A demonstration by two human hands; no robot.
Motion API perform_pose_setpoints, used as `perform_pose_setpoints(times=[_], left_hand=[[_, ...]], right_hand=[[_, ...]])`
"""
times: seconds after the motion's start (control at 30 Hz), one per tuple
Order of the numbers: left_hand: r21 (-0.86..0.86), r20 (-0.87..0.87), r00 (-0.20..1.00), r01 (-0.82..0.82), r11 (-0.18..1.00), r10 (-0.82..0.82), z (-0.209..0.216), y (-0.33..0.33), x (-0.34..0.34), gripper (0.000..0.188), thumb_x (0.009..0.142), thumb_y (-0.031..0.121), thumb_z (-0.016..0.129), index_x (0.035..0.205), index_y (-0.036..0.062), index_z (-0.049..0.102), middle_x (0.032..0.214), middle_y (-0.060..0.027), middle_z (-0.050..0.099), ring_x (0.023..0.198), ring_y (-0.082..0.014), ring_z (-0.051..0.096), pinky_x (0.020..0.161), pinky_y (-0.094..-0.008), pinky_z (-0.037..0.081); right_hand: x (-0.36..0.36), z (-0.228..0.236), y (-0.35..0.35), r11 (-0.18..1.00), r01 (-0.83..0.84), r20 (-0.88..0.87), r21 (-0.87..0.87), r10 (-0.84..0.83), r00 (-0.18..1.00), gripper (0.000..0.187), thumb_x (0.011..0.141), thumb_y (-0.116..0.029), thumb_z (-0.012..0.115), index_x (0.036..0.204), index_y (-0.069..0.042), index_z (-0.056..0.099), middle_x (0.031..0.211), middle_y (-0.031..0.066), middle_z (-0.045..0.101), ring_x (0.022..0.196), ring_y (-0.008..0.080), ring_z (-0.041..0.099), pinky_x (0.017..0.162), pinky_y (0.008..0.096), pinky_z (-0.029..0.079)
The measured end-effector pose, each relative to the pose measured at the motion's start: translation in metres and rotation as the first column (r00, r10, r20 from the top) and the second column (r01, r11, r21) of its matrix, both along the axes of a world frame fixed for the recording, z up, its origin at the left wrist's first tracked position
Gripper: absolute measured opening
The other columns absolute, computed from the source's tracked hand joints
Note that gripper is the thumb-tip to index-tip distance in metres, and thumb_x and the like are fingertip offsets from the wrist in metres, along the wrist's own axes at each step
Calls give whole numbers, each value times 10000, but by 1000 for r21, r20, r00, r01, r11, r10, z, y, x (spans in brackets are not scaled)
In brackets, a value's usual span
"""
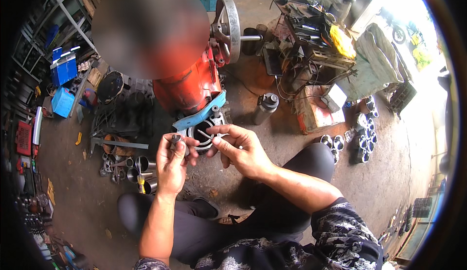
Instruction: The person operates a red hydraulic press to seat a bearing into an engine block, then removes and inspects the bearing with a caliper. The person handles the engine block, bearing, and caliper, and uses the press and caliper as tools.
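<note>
My left hand [171, 167] is closed around a small grey metal cylinder [176, 138], its fingers wrapped about it. To its right, my right hand [249, 154] pinches a thin metal pin [204, 134] between thumb and fingers, and the pin points toward the left hand. A second short light rod end [240, 147] shows by the right fingers. Just beyond both hands lies an engine housing [216, 116] with a round bore, partly covered by my fingers. A blue curved cover [204, 110] borders it, attached to or resting against a red machine body [187, 91].
A flywheel [232, 29] stands at the machine's right. Right of the housing stands a metal bottle [265, 109], with a red-white box [316, 111] and metal cylinders [365, 141] farther right. Sleeves and a yellow-handled screwdriver [141, 183] lie left. A blurred patch hides the upper left.
</note>
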State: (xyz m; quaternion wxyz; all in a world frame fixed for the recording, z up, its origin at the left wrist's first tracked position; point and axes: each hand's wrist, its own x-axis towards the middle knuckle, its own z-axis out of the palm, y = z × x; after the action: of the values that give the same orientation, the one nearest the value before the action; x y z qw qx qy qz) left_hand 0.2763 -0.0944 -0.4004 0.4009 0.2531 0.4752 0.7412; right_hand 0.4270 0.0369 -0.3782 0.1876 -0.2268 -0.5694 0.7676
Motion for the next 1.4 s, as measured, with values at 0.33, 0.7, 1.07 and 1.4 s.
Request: perform_pose_setpoints(times=[0.33,0.7,1.07,1.4], left_hand=[[-89,260,965,69,994,-43,-9,1,-7,493,1103,459,341,1053,36,591,700,-17,462,598,-128,437,572,-283,368],[-161,489,872,104,981,-12,-14,5,-10,426,1036,402,449,877,37,601,551,14,405,479,-130,397,523,-293,343],[-267,542,834,60,962,98,-17,8,-7,451,1011,398,467,946,-15,634,608,16,381,486,-110,363,512,-276,350],[-332,164,974,-96,938,158,-24,12,0,470,1055,377,411,980,-1,680,645,41,450,535,-64,406,528,-229,344]], right_hand=[[2,0,-2,990,-119,18,70,118,993,312,1058,-233,589,1255,1,652,875,39,723,670,57,596,626,246,513],[1,-9,-9,915,-61,113,400,17,993,271,1008,-193,673,1152,37,679,863,30,701,825,70,604,749,273,519],[-11,-21,-19,719,-6,-46,694,52,998,183,936,-46,669,1092,50,683,867,205,725,809,322,745,721,381,567],[-17,-30,-28,804,-42,39,593,24,999,196,957,-66,655,1121,40,672,916,197,730,843,286,742,759,379,562]])
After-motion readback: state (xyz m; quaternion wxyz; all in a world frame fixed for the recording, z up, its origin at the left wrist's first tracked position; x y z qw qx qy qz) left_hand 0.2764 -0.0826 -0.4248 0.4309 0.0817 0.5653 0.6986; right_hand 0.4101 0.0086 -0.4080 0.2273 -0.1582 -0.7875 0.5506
